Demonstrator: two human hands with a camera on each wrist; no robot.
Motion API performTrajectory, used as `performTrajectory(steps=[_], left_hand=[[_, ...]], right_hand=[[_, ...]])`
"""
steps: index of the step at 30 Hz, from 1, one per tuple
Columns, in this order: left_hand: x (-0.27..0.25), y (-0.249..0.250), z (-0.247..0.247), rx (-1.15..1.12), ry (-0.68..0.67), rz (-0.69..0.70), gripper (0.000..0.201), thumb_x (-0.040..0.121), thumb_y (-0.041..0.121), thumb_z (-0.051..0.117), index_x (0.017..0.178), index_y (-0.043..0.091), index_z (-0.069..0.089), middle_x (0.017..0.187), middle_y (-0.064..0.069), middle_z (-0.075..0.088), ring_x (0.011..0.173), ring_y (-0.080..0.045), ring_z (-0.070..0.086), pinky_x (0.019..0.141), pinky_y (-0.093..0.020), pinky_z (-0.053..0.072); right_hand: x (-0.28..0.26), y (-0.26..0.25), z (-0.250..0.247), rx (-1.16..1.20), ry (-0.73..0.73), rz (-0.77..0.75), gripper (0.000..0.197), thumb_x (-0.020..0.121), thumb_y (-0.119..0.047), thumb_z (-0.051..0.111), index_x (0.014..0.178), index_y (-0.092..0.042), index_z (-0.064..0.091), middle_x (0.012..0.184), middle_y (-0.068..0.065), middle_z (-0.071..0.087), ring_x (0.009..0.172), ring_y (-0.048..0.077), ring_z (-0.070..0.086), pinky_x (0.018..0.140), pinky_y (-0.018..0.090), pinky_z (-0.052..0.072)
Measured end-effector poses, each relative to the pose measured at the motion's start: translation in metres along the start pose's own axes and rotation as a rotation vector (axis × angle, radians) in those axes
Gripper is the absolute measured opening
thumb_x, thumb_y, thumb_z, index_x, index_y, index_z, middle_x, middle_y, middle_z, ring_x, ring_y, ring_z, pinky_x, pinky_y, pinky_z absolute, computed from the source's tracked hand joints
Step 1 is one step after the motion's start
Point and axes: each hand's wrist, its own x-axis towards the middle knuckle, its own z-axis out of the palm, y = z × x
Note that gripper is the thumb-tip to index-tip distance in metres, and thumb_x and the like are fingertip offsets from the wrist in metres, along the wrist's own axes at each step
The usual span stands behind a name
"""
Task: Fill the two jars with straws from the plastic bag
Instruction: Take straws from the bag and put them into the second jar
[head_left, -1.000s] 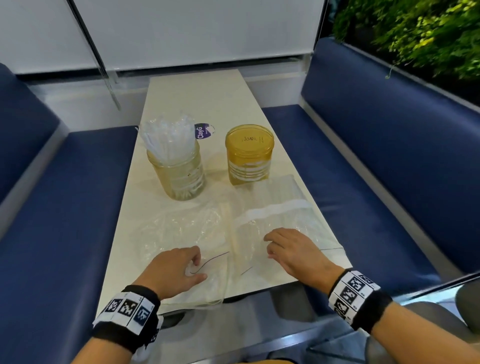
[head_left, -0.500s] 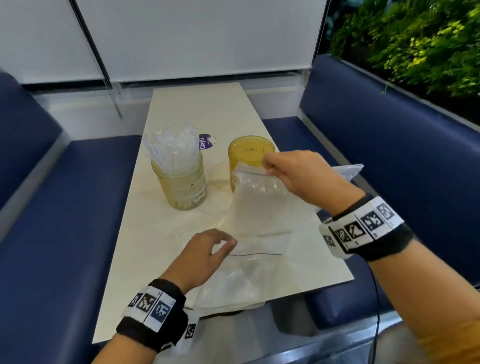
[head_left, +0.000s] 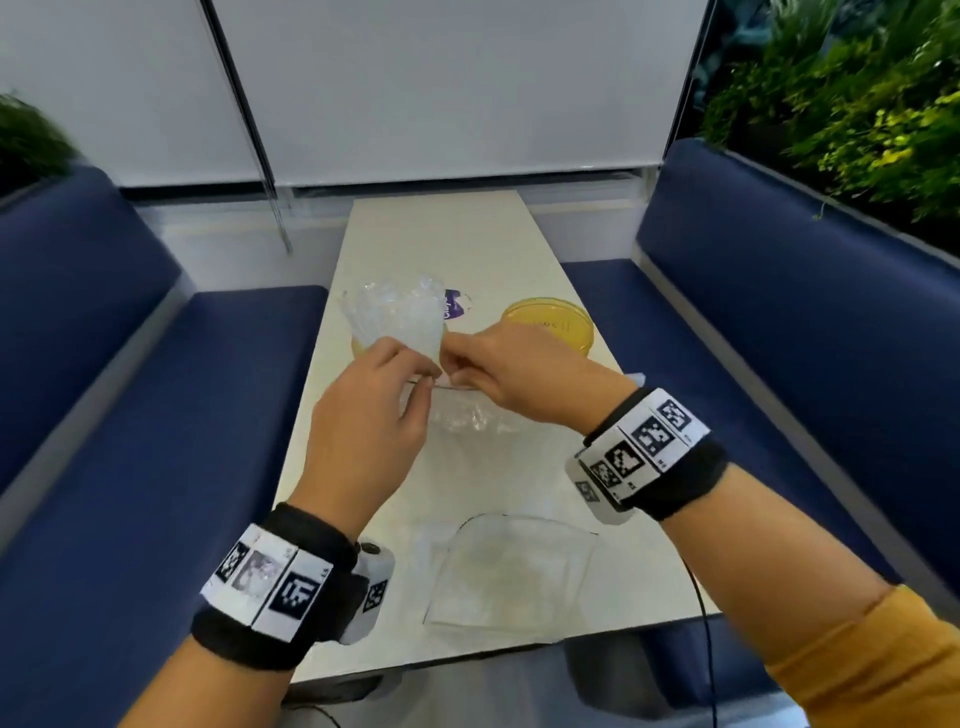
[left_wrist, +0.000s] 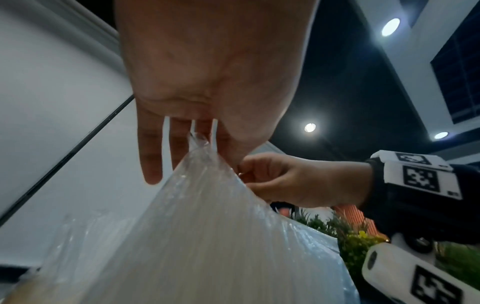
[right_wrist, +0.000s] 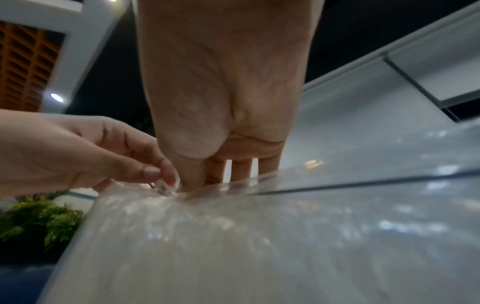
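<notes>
While you are lifting the plastic bag (head_left: 470, 415) clear of the table (head_left: 467, 244), both hands are meeting at its top edge; your left hand (head_left: 369, 421) is pinching the film between thumb and forefinger, the other fingers hanging straight, and your right hand (head_left: 511, 374) is pinching the same edge just beside it, fingers curled; that paired hold looks meant for parting the mouth so the straws inside can be reached; the wrist views are showing straws (left_wrist: 207, 236) lying lengthwise under the film, hanging below your grip; the left jar (head_left: 363, 345), mostly hidden behind your hands, is already standing stuffed with wrapped straws (head_left: 395, 317); the yellow-lidded jar (head_left: 550, 322) is sitting near it, lid on, so it is probably waiting to be filled; a second flat bag (head_left: 511, 566) is lying near the table's near edge.
</notes>
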Motion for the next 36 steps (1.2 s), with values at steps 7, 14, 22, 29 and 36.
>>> performTrajectory(steps=[7,14,22,29,36], left_hand=[[0.010,-0.017,0.006,0.103,-0.031,-0.091,0.010,0.095,0.025,0.065,0.096,0.021,0.074,0.094,0.007,0.068,0.077,-0.017,0.063,0.063,-0.027,0.039],[0.022,-0.018,0.002,0.199,-0.148,-0.034,0.011,0.096,0.028,0.060,0.097,0.031,0.071,0.096,0.013,0.069,0.087,-0.013,0.063,0.075,-0.031,0.036],[0.051,-0.018,-0.003,0.156,-0.468,-0.072,0.016,0.094,0.039,0.064,0.089,0.030,0.076,0.084,0.009,0.073,0.075,-0.014,0.066,0.058,-0.023,0.044],[0.050,-0.012,0.002,0.343,-0.436,0.019,0.023,0.098,0.033,0.052,0.093,0.020,0.070,0.086,-0.001,0.068,0.073,-0.022,0.061,0.062,-0.030,0.046],[0.054,-0.010,0.006,0.448,-0.385,-0.044,0.014,0.098,0.021,0.048,0.098,0.015,0.061,0.081,-0.002,0.053,0.069,-0.024,0.052,0.054,-0.030,0.031]], right_hand=[[0.006,0.007,0.030,0.115,0.220,-0.003,0.021,0.095,-0.045,0.056,0.098,-0.025,0.064,0.093,-0.012,0.067,0.085,0.012,0.062,0.067,0.035,0.051],[0.004,0.012,0.039,0.030,0.400,-0.076,0.007,0.090,-0.023,0.068,0.088,-0.016,0.071,0.087,-0.004,0.062,0.078,0.016,0.057,0.053,0.035,0.048],[-0.004,0.002,0.060,-0.210,0.671,-0.218,0.022,0.100,-0.020,0.060,0.082,-0.011,0.070,0.082,0.003,0.065,0.074,0.026,0.057,0.060,0.038,0.042],[-0.014,-0.004,0.064,-0.255,0.694,-0.249,0.014,0.094,-0.006,0.064,0.083,-0.010,0.071,0.085,0.003,0.066,0.076,0.026,0.058,0.062,0.039,0.042],[-0.025,-0.022,0.070,-0.221,0.655,-0.226,0.021,0.099,-0.010,0.056,0.083,-0.010,0.069,0.078,0.003,0.062,0.081,0.028,0.060,0.071,0.040,0.045]])
